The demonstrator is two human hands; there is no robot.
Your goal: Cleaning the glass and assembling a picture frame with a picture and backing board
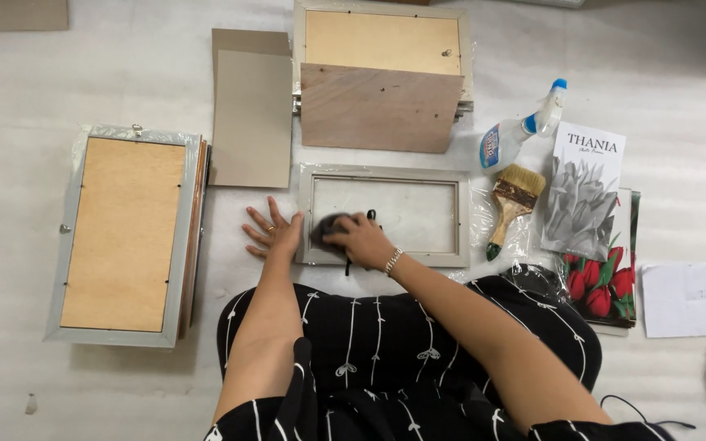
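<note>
near: right hand (pixel 363 238) closed on dark cloth (pixel 330 227), pressed to lower left corner of empty grey frame (pixel 386 255); left hand (pixel 275 233) flat, fingers spread, at frame's left edge. right: flower prints (pixel 586 196), paintbrush (pixel 512 204), spray bottle (pixel 520 131) with blue-red label. far: backed frames (pixel 382 41), plywood board (pixel 377 106), cardboard sheets (pixel 251 114).

white sheeted floor (pixel 83 65), frames (pixel 124 237), paintbrush (pixel 513 204), spray bottle (pixel 516 131)

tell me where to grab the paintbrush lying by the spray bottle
Probably grip the paintbrush by its wooden handle, coming from above and the right. It lies flat, bristles pointing up toward the spray bottle, handle end nearest the person, with prints close on its right.
</note>
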